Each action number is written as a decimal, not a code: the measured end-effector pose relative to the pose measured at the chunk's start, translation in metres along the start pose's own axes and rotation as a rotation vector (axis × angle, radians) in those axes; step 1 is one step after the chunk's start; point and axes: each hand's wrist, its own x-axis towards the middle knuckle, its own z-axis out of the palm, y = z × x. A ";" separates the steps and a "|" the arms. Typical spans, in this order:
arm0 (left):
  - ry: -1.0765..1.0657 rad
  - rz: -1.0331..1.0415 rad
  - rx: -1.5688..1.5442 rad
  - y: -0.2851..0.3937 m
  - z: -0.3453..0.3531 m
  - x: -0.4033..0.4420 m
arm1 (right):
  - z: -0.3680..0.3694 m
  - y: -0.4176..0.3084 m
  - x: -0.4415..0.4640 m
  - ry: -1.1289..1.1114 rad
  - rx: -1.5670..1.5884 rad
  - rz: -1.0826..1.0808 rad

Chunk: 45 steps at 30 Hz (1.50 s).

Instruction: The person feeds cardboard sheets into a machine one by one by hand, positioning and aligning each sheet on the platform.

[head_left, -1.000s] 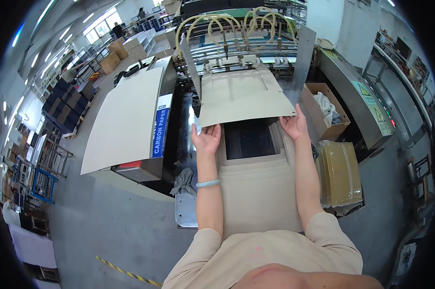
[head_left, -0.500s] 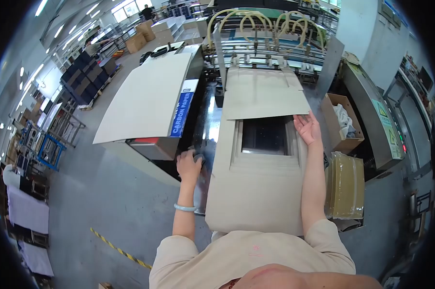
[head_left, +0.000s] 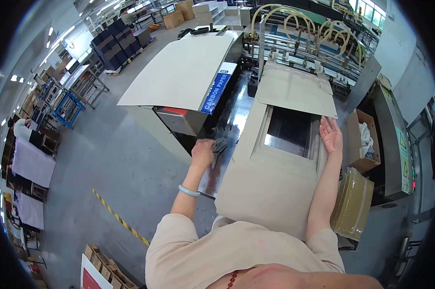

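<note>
My left hand [head_left: 203, 153] is closed on a dark grey cloth [head_left: 219, 147] over the shiny metal bed [head_left: 234, 130] left of the board stack. Palm up with its fingers spread, my right hand [head_left: 331, 137] rests at the right edge of the stack, its fingertips near the corner of the upper board [head_left: 297, 91]. That board lies at the far end, by the machine's rollers. Below it, the stacked beige boards [head_left: 270, 185] have a rectangular opening that shows a dark, glossy surface [head_left: 288, 132].
A large board [head_left: 179, 72] and a blue carbon paper box [head_left: 217, 91] lie on the left cabinet. Yellowish hoses [head_left: 294, 21] arch over the machine. At right are an open carton [head_left: 354, 137] with cloths and a taped brown package [head_left: 353, 202]. A person [head_left: 22, 130] sits far left.
My left hand has left the upper board, moved down and left, and taken hold of the grey cloth. My right hand has stayed by the board's corner. The view has swung left.
</note>
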 end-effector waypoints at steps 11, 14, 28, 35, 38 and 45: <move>0.418 0.328 -0.066 0.027 -0.172 0.065 | -0.012 -0.001 0.009 0.003 -0.028 0.019; 0.440 0.429 0.180 0.006 -0.170 0.079 | -0.010 0.000 0.008 0.016 -0.034 0.013; -0.332 0.149 -0.120 -0.030 -0.203 0.120 | -0.019 0.000 0.014 0.006 -0.051 0.020; 1.386 -0.182 -0.203 -0.048 -0.255 0.065 | -0.020 0.004 0.023 0.033 -0.055 0.032; 1.266 0.072 -0.147 -0.023 -0.220 0.011 | 0.003 0.004 0.014 0.002 -0.164 0.062; 0.859 0.420 -0.269 0.070 -0.147 -0.048 | 0.168 0.086 -0.049 -0.479 -0.601 0.335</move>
